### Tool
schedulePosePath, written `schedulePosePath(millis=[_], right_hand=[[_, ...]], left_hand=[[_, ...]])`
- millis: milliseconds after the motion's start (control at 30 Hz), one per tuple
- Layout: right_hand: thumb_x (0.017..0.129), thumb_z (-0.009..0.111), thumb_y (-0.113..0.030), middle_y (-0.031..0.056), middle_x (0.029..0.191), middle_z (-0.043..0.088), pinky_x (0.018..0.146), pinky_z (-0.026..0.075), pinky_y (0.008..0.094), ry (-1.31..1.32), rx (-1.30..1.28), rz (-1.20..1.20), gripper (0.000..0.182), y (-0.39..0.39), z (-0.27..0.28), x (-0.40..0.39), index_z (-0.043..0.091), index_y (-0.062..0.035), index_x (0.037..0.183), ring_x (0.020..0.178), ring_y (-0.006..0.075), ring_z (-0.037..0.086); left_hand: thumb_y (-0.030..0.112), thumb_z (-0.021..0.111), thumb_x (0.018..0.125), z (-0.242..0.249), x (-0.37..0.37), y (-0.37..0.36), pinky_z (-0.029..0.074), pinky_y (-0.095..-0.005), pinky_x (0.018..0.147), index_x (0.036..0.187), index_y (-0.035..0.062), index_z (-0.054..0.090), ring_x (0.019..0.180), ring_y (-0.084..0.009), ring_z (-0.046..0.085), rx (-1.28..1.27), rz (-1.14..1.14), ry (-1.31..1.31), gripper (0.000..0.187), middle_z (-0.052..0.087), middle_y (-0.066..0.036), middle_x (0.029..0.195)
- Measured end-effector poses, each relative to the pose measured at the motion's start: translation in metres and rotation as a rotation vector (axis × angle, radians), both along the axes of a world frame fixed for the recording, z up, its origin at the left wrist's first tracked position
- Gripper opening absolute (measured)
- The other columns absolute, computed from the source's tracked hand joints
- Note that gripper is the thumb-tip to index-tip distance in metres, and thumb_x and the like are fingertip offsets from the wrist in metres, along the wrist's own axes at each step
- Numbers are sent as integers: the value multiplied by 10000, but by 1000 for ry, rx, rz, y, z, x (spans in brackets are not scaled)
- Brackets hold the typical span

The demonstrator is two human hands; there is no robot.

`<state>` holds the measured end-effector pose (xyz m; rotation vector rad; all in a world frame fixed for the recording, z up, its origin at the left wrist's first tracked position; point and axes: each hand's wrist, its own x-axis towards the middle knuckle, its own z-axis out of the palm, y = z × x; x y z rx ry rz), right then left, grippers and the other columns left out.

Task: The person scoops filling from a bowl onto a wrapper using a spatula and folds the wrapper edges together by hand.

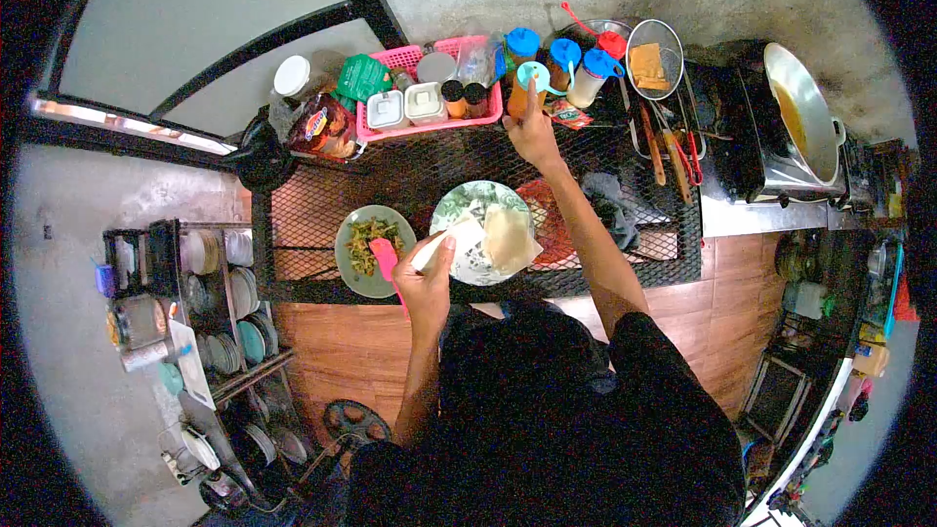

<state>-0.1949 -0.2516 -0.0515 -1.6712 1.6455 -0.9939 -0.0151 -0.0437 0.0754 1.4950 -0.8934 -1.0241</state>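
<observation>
My left hand is closed on a folded pale wrapper, over the left side of a patterned plate. More thin, square wrappers lie on that plate. Left of it stands a bowl of chopped vegetable filling, with a pink spatula resting in it. My right hand reaches to the back of the table, index finger stretched out onto the turquoise top of an orange-filled jar. Its other fingers look partly curled, with nothing visible in them.
A pink basket of containers sits at the back of the black mesh table. Blue-lidded jars and a strainer stand behind my right arm. A large pan is on the stove at right. Dish racks stand at left.
</observation>
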Motion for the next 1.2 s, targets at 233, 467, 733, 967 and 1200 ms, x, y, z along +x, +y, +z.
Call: schedulePosePath(millis=[233, 467, 733, 967, 1200], right_hand=[[779, 630, -158, 331, 1073, 556, 843, 435, 534, -43, 73, -6, 920, -2, 10, -10, -2, -147, 1446, 965, 510, 538], [785, 653, -154, 202, 1003, 623, 820, 471, 436, -213, -127, -37, 728, 46, 35, -5, 279, -103, 1408, 925, 378, 612], [806, 663, -108, 20, 764, 585, 740, 441, 264, -689, 177, 197, 322, 145, 118, 5, 616, -43, 1118, 753, 104, 530], [735, 708, -20, 90, 834, 640, 695, 451, 283, -418, -188, 213, 167, 173, 147, 14, 674, 3, 897, 750, 171, 569], [749, 711, -41, 79, 833, 639, 679, 444, 268, -435, 49, 251, 138, 187, 148, 6, 672, -6, 877, 756, 135, 566]], left_hand=[[116, 665, 834, 0, -1, -4, 468, -222, 675, 958, -60, 659, 749, -91, 593, -2, -11, -5, 216, 668, -71, 851], [103, 672, 826, 0, -4, -5, 474, -227, 680, 950, -62, 658, 749, -96, 597, -28, -10, -5, 207, 668, -74, 856], [99, 687, 814, 2, -6, -5, 477, -232, 677, 950, -52, 665, 737, -88, 593, -14, -22, 64, 205, 670, -75, 855], [86, 688, 810, 6, -10, 2, 477, -229, 679, 929, -49, 673, 730, -80, 586, -58, -89, 53, 181, 669, -63, 834], [84, 682, 816, 8, -10, 11, 470, -208, 649, 916, -40, 678, 728, -66, 580, -29, -203, 29, 160, 668, -54, 826]])
